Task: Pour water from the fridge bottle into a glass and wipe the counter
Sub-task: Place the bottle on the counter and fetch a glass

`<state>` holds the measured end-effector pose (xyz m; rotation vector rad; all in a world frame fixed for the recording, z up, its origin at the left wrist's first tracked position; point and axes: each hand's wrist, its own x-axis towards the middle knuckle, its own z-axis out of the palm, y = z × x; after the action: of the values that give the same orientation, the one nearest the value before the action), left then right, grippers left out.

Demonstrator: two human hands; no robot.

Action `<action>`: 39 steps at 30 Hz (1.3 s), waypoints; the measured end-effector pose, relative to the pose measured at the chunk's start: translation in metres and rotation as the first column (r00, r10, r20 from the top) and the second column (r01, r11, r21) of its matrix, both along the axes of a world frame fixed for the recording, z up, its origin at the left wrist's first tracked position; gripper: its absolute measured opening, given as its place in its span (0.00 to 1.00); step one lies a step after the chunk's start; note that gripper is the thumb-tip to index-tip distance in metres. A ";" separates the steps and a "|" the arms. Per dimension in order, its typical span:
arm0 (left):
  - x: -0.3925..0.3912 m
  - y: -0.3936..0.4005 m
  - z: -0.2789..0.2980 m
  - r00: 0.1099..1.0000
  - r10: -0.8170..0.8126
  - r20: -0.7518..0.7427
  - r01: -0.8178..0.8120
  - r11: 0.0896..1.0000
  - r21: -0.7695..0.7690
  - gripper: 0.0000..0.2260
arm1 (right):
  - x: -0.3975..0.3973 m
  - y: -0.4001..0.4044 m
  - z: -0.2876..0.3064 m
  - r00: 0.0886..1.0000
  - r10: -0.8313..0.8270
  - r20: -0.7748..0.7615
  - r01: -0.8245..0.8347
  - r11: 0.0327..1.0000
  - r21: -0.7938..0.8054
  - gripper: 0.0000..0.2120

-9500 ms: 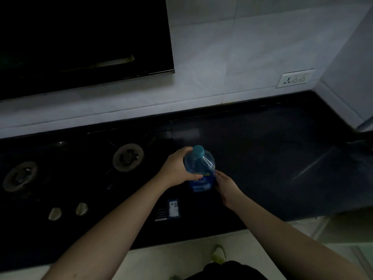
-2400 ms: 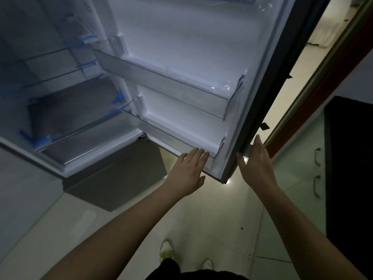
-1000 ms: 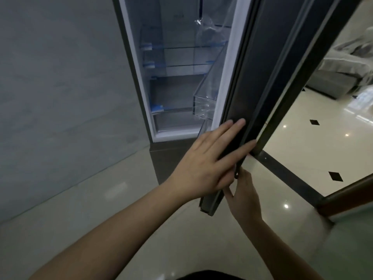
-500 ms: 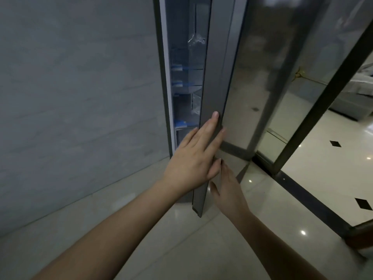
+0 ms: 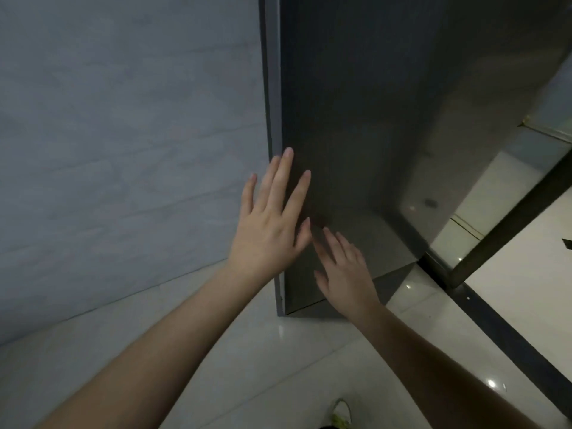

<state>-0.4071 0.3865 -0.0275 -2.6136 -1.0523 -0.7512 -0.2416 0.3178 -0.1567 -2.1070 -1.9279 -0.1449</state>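
Both hands lie flat with fingers straight on the grey fridge door (image 5: pixel 356 119), holding nothing: left hand (image 5: pixel 272 224) near its left edge, right hand (image 5: pixel 343 270) lower and nearer. The door looks rigid and heavy, best pushed by palm. The bottle, glass and bench are out of view.

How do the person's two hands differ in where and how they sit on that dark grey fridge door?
The left hand sits higher, by the door's left edge; the right hand sits lower and further right. The left hand's fingers spread wide and point up; the right hand's fingers lean up and left, closer together. Both are open, bare and empty against the dark grey fridge door, though actual contact is hard to confirm.
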 end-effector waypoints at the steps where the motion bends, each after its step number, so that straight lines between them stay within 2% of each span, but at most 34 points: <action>1: 0.006 0.006 -0.001 1.000 0.006 -0.025 -0.004 0.998 0.061 0.29 | 0.009 0.009 0.000 1.000 0.004 0.023 -0.004 1.000 -0.005 0.35; 4: 0.028 0.029 0.005 0.994 0.015 -0.105 0.003 0.986 0.167 0.29 | 0.030 0.034 0.006 0.995 0.017 0.101 -0.015 1.000 -0.027 0.35; 9: 0.058 0.064 0.003 0.978 0.130 -0.163 -0.095 0.973 0.208 0.30 | 0.056 0.057 0.003 0.972 0.093 0.217 -0.094 0.996 -0.006 0.34; 15: 0.072 0.083 -0.010 0.970 0.200 -0.140 -0.160 0.954 0.252 0.29 | 0.067 0.077 -0.006 0.963 0.151 0.225 -0.169 0.984 0.062 0.35; 22: 0.083 0.107 -0.018 0.974 0.211 -0.086 -0.190 0.960 0.205 0.29 | 0.065 0.105 -0.006 0.969 0.169 0.180 -0.187 0.978 0.088 0.36; 33: 0.085 0.182 -0.039 0.978 0.157 -0.140 -0.154 0.988 0.027 0.29 | 0.065 0.170 0.008 0.988 0.039 0.151 -0.030 0.998 -0.062 0.37; 39: 0.075 0.198 -0.044 0.984 0.067 -0.166 -0.065 0.998 0.018 0.29 | 0.047 0.176 0.005 0.985 -0.028 0.168 0.045 0.994 -0.098 0.41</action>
<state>-0.3320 0.5850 -0.0713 -2.5651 -1.0751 -0.5131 -0.1944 0.4937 -0.1516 -2.2620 -2.0297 -0.2425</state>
